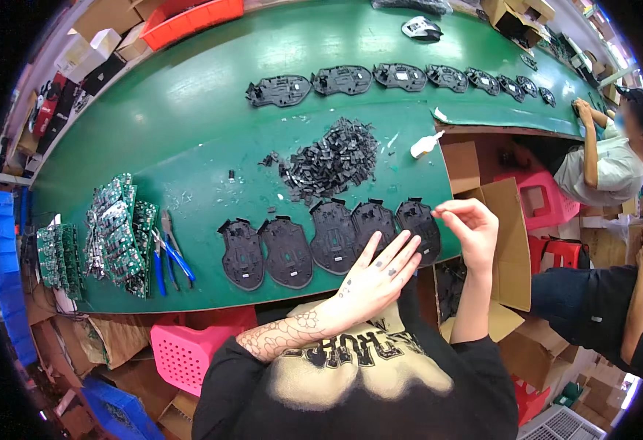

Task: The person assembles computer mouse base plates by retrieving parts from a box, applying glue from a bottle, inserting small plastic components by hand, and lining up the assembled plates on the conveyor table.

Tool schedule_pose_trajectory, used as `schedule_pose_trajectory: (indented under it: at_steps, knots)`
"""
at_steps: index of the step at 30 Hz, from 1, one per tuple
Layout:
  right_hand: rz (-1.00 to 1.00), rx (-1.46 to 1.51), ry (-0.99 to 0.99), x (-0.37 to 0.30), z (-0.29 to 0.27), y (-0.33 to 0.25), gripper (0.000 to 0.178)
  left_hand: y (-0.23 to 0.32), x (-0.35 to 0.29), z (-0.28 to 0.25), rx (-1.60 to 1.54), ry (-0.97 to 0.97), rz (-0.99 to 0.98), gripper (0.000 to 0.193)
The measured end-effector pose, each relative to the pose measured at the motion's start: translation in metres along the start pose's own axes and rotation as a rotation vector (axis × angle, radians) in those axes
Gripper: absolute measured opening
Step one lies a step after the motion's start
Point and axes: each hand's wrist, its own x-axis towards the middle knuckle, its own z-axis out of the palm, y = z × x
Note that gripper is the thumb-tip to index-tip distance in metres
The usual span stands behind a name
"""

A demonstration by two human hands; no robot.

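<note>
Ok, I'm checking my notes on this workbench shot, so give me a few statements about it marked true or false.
1. The left hand lies flat with fingers spread over a black mouse base. True.
2. The right hand holds the blue-handled pliers. False: the pliers lie on the green table, left of the near row of bases; the right hand is raised with fingertips pinched, and I cannot tell what they hold.
3. A pile of small black parts lies behind the near row. True.
4. The green circuit boards are stacked in the red bin. False: they lie on the table's left end.
</note>
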Motion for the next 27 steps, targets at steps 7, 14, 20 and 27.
schedule_pose_trajectory:
  at_steps: [7,14,20,27]
  knots:
    - [0.06,-0.267,0.014,-0.039,-0.029,0.016,0.013,0.013,0.011,0.012,-0.102,-0.006,0.06,0.061]
    - [-0.112,-0.551,-0.128,-0.035,-0.019,0.003,0.015,0.017,0.009,0.017,-0.027,0.032,0.046,0.064]
    - [-0.12,-0.603,-0.156,-0.034,-0.022,0.008,0.014,0.017,0.01,0.015,-0.035,0.009,0.038,0.064]
    - [-0.156,-0.662,-0.172,-0.03,-0.016,0.004,0.013,0.016,0.009,0.015,-0.072,0.001,0.027,0.066]
